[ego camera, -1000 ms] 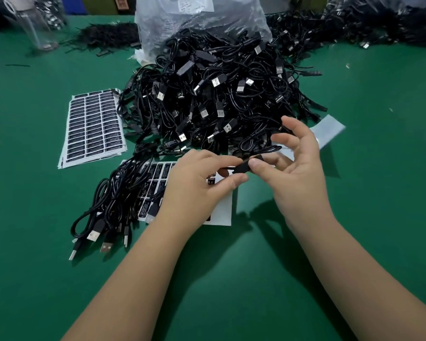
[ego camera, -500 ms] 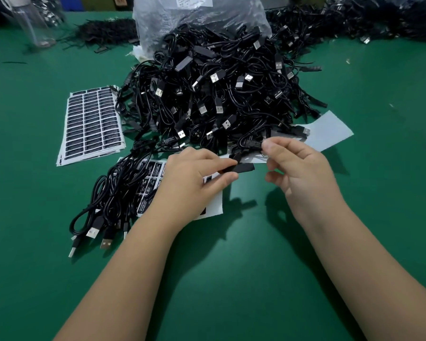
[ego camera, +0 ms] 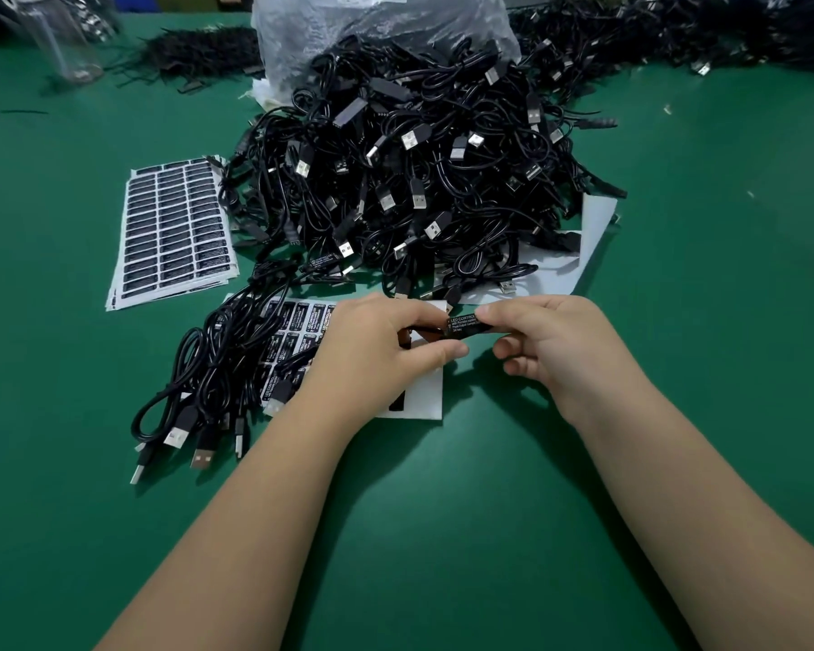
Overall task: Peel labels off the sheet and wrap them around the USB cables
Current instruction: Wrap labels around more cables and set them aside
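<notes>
I hold a black label (ego camera: pixel 464 325) stretched between my two hands just above the green worktop (ego camera: pixel 442 509). My left hand (ego camera: pixel 377 354) pinches its left end between thumb and curled fingers, and my right hand (ego camera: pixel 551 340) pinches its right end, white print facing up. Whether a cable runs under the label I cannot tell. Beneath my left hand lies the partly used label sheet (ego camera: pixel 424 397), touching a small bundle of USB cables (ego camera: pixel 217 368) on its left. A full stack of label sheets (ego camera: pixel 175 227) lies farther left, and the big pile of USB cables (ego camera: pixel 419 171) sits just beyond my hands.
</notes>
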